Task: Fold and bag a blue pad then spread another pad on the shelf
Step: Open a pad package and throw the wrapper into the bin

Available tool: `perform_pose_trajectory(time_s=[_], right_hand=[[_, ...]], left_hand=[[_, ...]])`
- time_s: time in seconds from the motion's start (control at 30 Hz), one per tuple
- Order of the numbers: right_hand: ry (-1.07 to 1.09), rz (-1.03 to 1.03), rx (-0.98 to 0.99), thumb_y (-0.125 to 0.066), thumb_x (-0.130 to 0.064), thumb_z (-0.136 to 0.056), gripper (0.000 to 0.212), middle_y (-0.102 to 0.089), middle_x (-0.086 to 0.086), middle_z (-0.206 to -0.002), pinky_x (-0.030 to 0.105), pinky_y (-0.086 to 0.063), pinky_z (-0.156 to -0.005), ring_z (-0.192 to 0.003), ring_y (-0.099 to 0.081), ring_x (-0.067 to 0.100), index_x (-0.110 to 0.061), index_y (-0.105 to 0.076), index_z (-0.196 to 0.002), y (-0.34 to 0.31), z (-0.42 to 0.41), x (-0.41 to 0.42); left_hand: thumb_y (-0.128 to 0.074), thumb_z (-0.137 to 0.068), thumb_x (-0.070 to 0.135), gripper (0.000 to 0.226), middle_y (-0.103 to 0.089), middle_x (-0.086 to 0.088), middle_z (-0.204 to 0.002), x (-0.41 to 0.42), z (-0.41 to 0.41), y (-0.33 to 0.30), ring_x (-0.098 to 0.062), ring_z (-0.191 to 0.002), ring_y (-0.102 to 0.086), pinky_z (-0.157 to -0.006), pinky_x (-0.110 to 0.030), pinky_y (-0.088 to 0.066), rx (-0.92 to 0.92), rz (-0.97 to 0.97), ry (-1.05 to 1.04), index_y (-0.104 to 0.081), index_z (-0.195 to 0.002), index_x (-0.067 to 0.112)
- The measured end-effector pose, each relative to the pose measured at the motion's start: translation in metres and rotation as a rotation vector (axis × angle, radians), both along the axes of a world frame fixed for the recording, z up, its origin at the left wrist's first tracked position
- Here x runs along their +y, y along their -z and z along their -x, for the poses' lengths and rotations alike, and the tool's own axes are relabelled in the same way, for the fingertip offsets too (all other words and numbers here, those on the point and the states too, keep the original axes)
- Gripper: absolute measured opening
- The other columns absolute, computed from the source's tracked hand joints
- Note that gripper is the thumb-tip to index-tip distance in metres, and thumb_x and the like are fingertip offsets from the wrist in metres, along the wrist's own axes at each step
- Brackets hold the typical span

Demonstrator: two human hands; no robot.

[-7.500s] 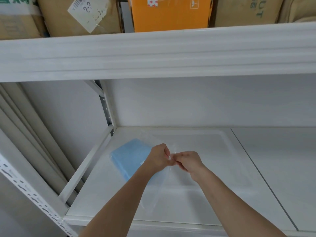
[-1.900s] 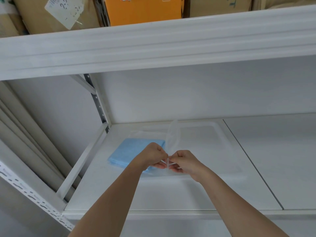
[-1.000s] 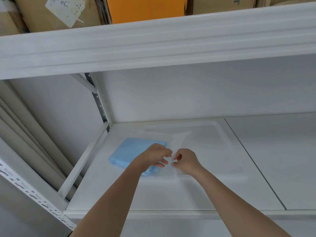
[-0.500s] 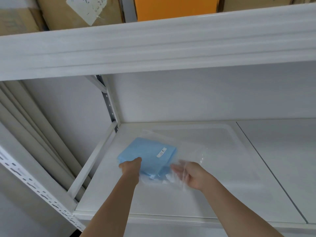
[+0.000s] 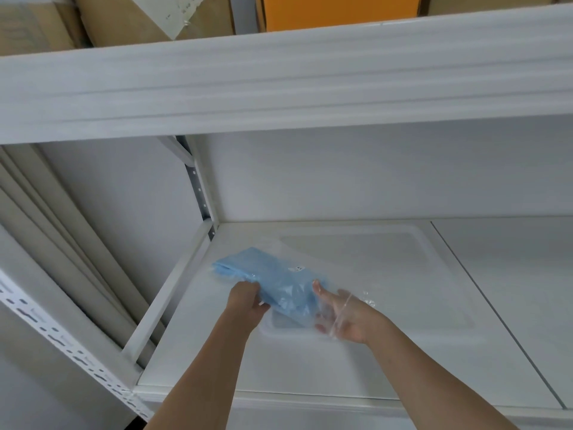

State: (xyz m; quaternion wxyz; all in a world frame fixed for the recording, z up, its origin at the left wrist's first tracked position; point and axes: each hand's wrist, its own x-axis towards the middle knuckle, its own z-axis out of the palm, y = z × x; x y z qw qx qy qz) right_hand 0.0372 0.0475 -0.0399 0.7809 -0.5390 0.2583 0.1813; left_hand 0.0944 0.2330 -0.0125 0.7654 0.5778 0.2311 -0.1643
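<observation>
gripping with the left hand (image 5: pixel 246 301), fingers curled over the near-left edge of the folded blue pad (image 5: pixel 273 282) in its clear bag (image 5: pixel 310 293). supporting with the right hand (image 5: pixel 342 316), palm up, fingers fairly straight and spread under the loose right end of the plastic, thumb tip showing beside the blue. lifting the package slightly off the white shelf (image 5: pixel 403 352), tilted, far-left corner looking lower, though contact with the board hard to tell. sitting over the left part of the shallow recessed panel, close to the left post (image 5: pixel 198 193). judging the thing as light and soft: thin folded layers, sagging a little between the two hands, likely bending if held from one end only. judging the film as slick and crinkly, so probably sliding against the pad inside; better pinching through the plastic onto the folded edge, as the left is doing, than trusting empty bag. keeping a flat palm underneath looking sensible for carrying. showing a small white label on the top face. looming above, the upper shelf beam (image 5: pixel 279 76), with cardboard boxes (image 5: pixel 124 20) and an orange box (image 5: pixel 338 9). no second pad in sight.
</observation>
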Motion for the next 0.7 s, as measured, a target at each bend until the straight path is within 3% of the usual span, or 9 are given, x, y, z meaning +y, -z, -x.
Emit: perform_pose_trajectory(time_s=[0.07, 0.13, 0.27, 0.37, 0.43, 0.5, 0.57, 0.63, 0.7], right_hand=[[-0.016, -0.047, -0.044, -0.077, -0.049, -0.056, 0.076, -0.065, 0.009, -0.107, 0.041, -0.052, -0.085, -0.09, -0.065, 0.026, -0.015, -0.049, -0.117, -0.01, 0.003, 0.001], [-0.024, -0.071, -0.102, -0.073, -0.048, -0.065, 0.056, -0.07, 0.006, -0.092, 0.039, -0.054, -0.078, -0.081, -0.067, 0.023, -0.01, -0.063, -0.104, -0.015, 0.005, 0.004], [0.144, -0.171, -0.15, -0.068, -0.032, -0.085, 0.039, -0.064, 0.011, -0.075, 0.031, -0.053, -0.048, -0.059, -0.063, 0.022, 0.0, -0.063, -0.106, -0.017, 0.003, 0.011], [0.18, -0.19, -0.22, -0.051, -0.008, -0.096, 0.006, -0.055, 0.005, -0.051, 0.027, -0.044, -0.042, -0.041, -0.05, 0.017, -0.004, -0.057, -0.095, -0.016, 0.007, 0.009], [0.193, -0.179, -0.273, -0.047, 0.004, -0.094, 0.013, -0.06, 0.008, -0.06, 0.029, -0.045, -0.048, -0.049, -0.054, 0.021, -0.006, -0.056, -0.095, -0.016, 0.01, 0.003], [0.225, -0.149, -0.362, -0.062, 0.0, -0.084, 0.028, -0.067, 0.02, -0.099, 0.046, -0.055, -0.07, -0.082, -0.063, 0.033, -0.004, -0.06, -0.112, -0.017, 0.013, -0.003], [0.23, -0.141, -0.372, -0.069, -0.004, -0.074, 0.041, -0.063, 0.024, -0.116, 0.058, -0.05, -0.085, -0.095, -0.063, 0.038, -0.004, -0.063, -0.115, -0.02, 0.016, -0.01], [0.272, -0.113, -0.37, -0.06, 0.009, -0.078, 0.031, -0.068, 0.021, -0.102, 0.054, -0.057, -0.072, -0.081, -0.069, 0.034, -0.005, -0.067, -0.105, -0.02, 0.02, -0.021], [0.258, -0.114, -0.375, -0.051, 0.017, -0.081, 0.035, -0.07, 0.018, -0.094, 0.043, -0.058, -0.058, -0.071, -0.071, 0.03, -0.002, -0.065, -0.107, -0.022, 0.025, -0.036]], left_hand=[[-0.037, -0.095, -0.003, 0.037, -0.055, -0.02, -0.126, -0.001, 0.001, -0.002, -0.029, -0.109, -0.056, -0.099, -0.044, -0.044, -0.024, 0.073, 0.019, -0.045, -0.131, -0.002], [-0.035, -0.093, -0.008, 0.04, -0.06, -0.018, -0.114, 0.002, 0.003, 0.0, -0.031, -0.105, -0.058, -0.086, -0.044, -0.05, -0.061, 0.188, 0.055, -0.048, -0.131, -0.002], [-0.03, -0.088, -0.014, 0.039, -0.061, -0.012, -0.096, 0.005, 0.01, -0.006, -0.024, -0.088, -0.059, -0.086, -0.041, -0.05, -0.142, 0.243, 0.176, -0.059, -0.107, 0.004], [-0.041, -0.09, -0.006, 0.025, -0.063, -0.009, -0.094, 0.006, 0.017, -0.013, -0.023, -0.089, -0.061, -0.086, -0.04, -0.05, -0.171, 0.328, 0.294, -0.06, -0.095, 0.009], [-0.059, -0.09, 0.017, 0.019, -0.065, -0.008, -0.105, 0.006, 0.022, -0.018, -0.027, -0.102, -0.062, -0.09, -0.045, -0.05, -0.154, 0.387, 0.369, -0.063, -0.107, 0.011], [-0.066, -0.083, 0.045, 0.049, -0.066, -0.008, -0.111, 0.002, 0.019, -0.018, -0.03, -0.105, -0.063, -0.087, -0.046, -0.052, -0.106, 0.378, 0.328, -0.062, -0.12, 0.013], [-0.059, -0.081, 0.062, 0.065, -0.067, -0.008, -0.105, -0.006, 0.021, -0.018, -0.029, -0.095, -0.065, -0.077, -0.045, -0.055, -0.063, 0.41, 0.221, -0.059, -0.123, 0.013], [-0.045, -0.087, 0.065, 0.065, -0.064, -0.009, -0.119, -0.016, 0.022, -0.016, -0.032, -0.107, -0.062, -0.086, -0.05, -0.052, -0.038, 0.446, 0.113, -0.055, -0.128, 0.016], [-0.031, -0.092, 0.064, 0.064, -0.06, -0.01, -0.129, -0.028, 0.025, -0.017, -0.032, -0.115, -0.058, -0.089, -0.052, -0.05, -0.042, 0.452, 0.057, -0.051, -0.131, 0.017]])
